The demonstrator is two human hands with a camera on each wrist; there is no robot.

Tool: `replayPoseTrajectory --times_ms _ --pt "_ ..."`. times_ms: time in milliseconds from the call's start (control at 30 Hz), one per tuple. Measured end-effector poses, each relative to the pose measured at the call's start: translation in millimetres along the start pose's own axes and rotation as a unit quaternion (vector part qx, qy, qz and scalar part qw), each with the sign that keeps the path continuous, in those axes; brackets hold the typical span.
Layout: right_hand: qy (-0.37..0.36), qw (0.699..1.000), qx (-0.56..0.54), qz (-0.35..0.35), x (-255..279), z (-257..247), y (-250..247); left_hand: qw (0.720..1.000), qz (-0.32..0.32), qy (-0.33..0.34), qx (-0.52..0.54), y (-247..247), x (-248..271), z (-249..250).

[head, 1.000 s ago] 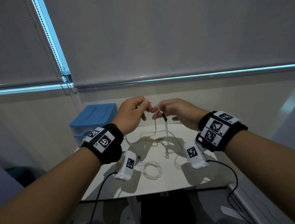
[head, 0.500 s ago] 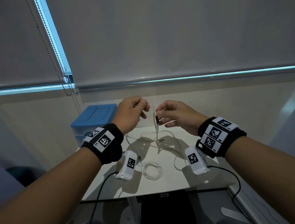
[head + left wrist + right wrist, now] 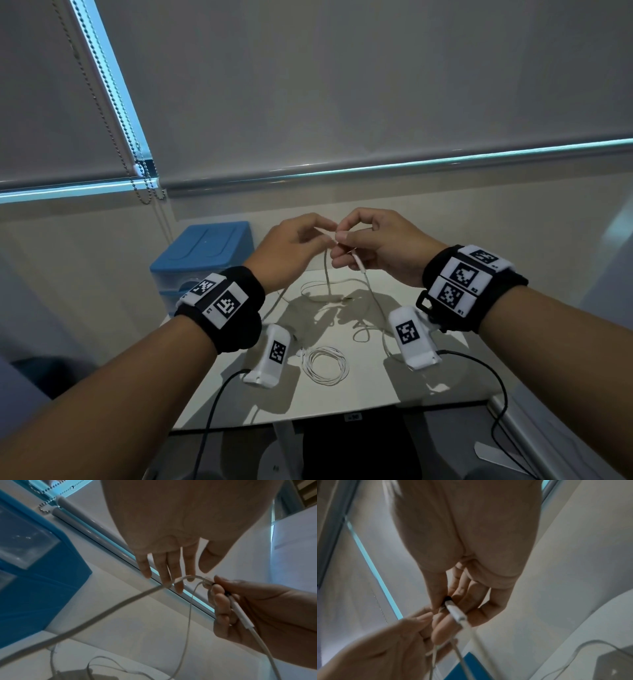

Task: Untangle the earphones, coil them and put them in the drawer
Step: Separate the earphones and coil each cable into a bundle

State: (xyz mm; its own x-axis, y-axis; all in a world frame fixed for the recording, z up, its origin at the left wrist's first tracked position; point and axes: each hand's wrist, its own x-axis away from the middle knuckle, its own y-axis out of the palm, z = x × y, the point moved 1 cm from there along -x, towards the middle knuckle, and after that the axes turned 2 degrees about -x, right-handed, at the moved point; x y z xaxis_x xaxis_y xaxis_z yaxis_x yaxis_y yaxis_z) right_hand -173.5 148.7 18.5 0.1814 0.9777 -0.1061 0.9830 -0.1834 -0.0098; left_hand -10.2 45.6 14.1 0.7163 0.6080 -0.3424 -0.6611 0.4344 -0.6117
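Note:
Over the white table (image 3: pixel 356 401) my two hands meet, fingertips almost touching. My left hand (image 3: pixel 329 236) pinches the thin white earphone cable (image 3: pixel 327 277), which drapes across its fingers (image 3: pixel 171 580). My right hand (image 3: pixel 342 241) grips the cable's white stick-shaped piece with a black end (image 3: pixel 359 265), seen lying along its fingers (image 3: pixel 241 616) and in the right wrist view (image 3: pixel 455 611). From both hands the cable hangs down into loose loops (image 3: pixel 342 298) on the table. The blue drawer unit (image 3: pixel 205 246) stands at the table's back left, its drawers closed.
A neatly coiled white cable (image 3: pixel 327 365) lies near the table's front edge, between my wrists. Black wires run from the wrist cameras over the front edge. A bead chain (image 3: pixel 137 164) hangs from the blinds behind the drawer unit.
Half a second ago my hands were a little apart, the right holding the black-ended piece upright. They have come together again, and the piece now tilts down along my right fingers.

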Motion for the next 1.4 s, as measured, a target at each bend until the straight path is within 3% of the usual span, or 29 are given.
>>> replayPoseTrajectory --times_ms 167,367,567,767,1000,1400 --pt "0.036 0.998 -0.059 -0.002 -1 -2 -5 0.999 0.013 0.019 0.029 5 -1 1" --pt "0.042 0.999 -0.024 0.014 -1 -1 -15 0.993 0.056 -0.047 0.091 0 -6 -5" --pt "0.037 0.999 -0.030 0.015 -4 0 -14 0.994 0.075 -0.049 0.062 2 -7 -4" --pt "-0.016 0.998 0.022 0.055 -4 1 -16 0.996 0.083 -0.015 0.028 1 -6 -1" --pt "-0.075 0.993 0.032 0.085 -5 6 -18 0.995 0.078 -0.012 0.060 2 -5 -1" --pt "-0.107 0.989 0.085 0.065 -5 7 -25 0.992 0.087 -0.011 0.088 6 -5 -5"
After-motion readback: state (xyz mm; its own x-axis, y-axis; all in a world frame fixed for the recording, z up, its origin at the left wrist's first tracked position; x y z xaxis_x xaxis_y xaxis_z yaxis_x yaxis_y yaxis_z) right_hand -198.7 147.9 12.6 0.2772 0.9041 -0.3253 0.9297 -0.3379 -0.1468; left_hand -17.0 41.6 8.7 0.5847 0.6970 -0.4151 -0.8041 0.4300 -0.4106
